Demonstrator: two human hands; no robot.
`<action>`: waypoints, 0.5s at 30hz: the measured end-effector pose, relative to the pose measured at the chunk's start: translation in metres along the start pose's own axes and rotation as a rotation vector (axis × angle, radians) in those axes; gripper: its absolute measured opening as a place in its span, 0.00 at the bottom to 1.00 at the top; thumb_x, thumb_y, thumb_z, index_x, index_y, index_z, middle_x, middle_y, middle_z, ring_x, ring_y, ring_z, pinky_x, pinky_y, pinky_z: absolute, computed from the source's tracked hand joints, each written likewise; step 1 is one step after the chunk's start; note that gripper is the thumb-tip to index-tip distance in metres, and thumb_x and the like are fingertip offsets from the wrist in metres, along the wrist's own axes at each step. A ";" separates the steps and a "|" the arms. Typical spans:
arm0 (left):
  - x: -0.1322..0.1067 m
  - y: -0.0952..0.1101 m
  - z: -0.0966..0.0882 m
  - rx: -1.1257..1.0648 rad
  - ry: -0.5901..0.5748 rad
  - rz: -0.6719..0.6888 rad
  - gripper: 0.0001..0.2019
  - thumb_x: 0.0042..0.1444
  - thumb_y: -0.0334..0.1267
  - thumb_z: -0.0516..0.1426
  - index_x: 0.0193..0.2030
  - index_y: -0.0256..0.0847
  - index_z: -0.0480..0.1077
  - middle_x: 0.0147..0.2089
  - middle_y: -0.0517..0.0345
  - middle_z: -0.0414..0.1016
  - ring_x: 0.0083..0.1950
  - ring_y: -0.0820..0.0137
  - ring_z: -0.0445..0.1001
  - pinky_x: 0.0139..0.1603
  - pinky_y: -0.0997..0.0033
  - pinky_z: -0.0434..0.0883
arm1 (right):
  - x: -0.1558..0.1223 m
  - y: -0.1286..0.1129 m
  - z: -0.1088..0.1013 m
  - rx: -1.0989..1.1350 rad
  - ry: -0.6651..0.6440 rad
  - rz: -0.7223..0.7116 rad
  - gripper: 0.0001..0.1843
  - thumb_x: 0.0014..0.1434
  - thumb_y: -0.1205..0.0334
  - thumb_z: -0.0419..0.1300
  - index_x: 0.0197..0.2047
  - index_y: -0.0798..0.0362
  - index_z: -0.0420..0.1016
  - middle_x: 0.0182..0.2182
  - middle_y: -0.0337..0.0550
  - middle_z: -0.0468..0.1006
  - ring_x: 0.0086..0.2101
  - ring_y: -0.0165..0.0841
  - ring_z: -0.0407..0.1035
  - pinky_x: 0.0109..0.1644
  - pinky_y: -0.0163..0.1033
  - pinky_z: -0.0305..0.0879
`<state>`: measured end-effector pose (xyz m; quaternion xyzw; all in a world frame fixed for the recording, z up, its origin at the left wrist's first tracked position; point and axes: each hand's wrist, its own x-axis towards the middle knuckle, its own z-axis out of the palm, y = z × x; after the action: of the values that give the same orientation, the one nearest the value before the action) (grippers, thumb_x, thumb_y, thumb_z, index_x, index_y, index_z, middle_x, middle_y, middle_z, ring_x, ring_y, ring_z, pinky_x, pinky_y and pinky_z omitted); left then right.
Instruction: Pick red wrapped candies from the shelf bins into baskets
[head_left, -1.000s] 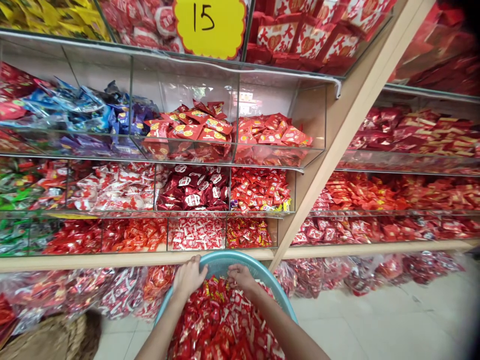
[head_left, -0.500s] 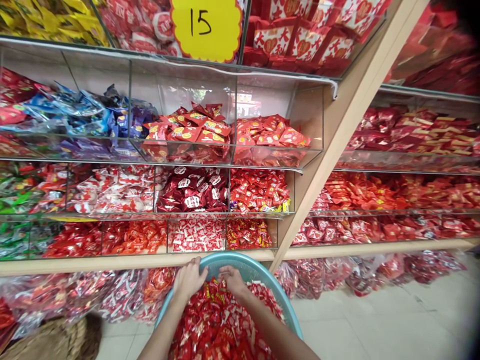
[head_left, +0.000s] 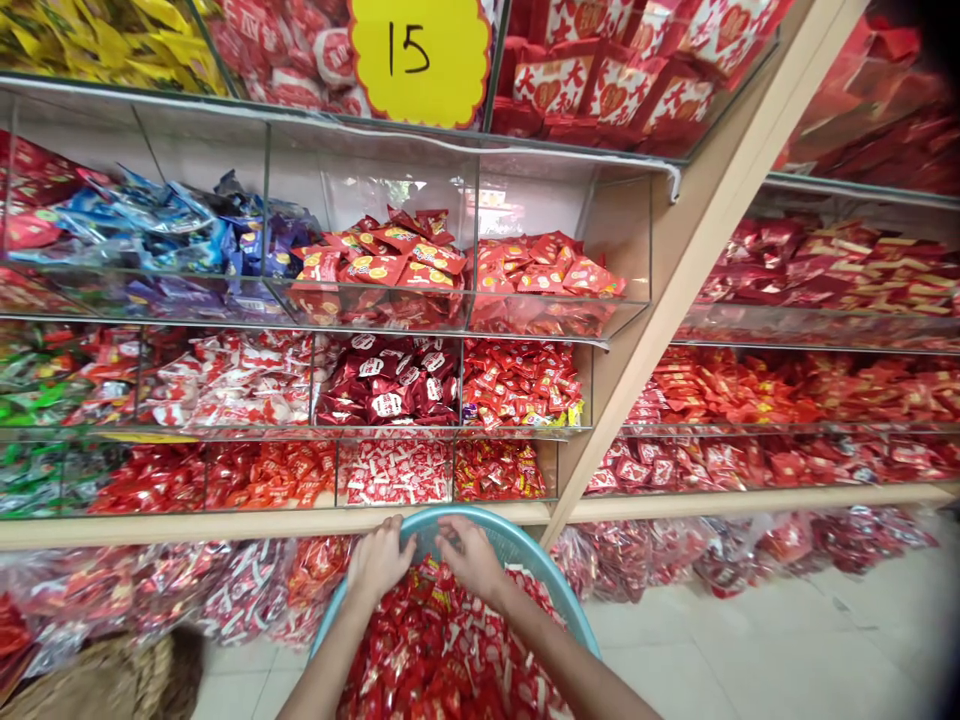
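A teal plastic basket (head_left: 525, 545) full of red and white wrapped candies (head_left: 442, 650) sits at the bottom centre, in front of a shelf. My left hand (head_left: 379, 560) rests at the basket's far rim with fingers curled down into the candies. My right hand (head_left: 469, 553) is beside it, fingers bent and pressed into the pile near the rim. What either hand holds is hidden among the wrappers. Just beyond the hands is a bin of red and white candies (head_left: 394, 470) on the lowest shelf tier.
Clear plastic bins of candy fill the wooden shelf (head_left: 225, 520) in tiers; a yellow tag marked 15 (head_left: 420, 55) hangs above. Bagged candy (head_left: 225, 590) lies under the shelf. A woven basket (head_left: 105, 680) stands lower left. Pale tiled floor (head_left: 750, 650) lies at right.
My right hand has moved a little left and up toward the basket's far rim, closer to the left hand. The left hand has hardly shifted.
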<state>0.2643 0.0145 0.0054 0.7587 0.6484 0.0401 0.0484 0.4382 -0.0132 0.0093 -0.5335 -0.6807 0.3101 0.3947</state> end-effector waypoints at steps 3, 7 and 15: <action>-0.001 0.002 -0.004 -0.016 -0.020 -0.003 0.23 0.58 0.49 0.40 0.51 0.37 0.62 0.47 0.46 0.73 0.42 0.63 0.74 0.40 0.66 0.68 | 0.014 -0.006 -0.041 -0.209 0.100 -0.017 0.14 0.58 0.58 0.48 0.44 0.52 0.68 0.32 0.44 0.73 0.37 0.35 0.66 0.43 0.39 0.61; -0.001 0.003 -0.007 -0.024 -0.032 0.003 0.24 0.58 0.50 0.40 0.52 0.37 0.61 0.48 0.45 0.72 0.42 0.63 0.74 0.40 0.66 0.67 | 0.037 -0.001 -0.087 -0.550 0.186 0.111 0.19 0.57 0.56 0.49 0.49 0.55 0.64 0.42 0.52 0.70 0.44 0.40 0.63 0.47 0.43 0.59; 0.000 0.000 -0.001 -0.025 -0.003 0.004 0.24 0.58 0.49 0.40 0.53 0.36 0.61 0.47 0.44 0.73 0.43 0.63 0.74 0.40 0.66 0.67 | 0.072 0.015 -0.108 -0.777 -0.148 0.738 0.52 0.37 0.38 0.62 0.62 0.50 0.50 0.60 0.58 0.51 0.56 0.54 0.52 0.50 0.55 0.56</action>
<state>0.2637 0.0144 0.0065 0.7593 0.6464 0.0469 0.0588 0.5302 0.0604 0.0650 -0.8205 -0.5388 0.1904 -0.0159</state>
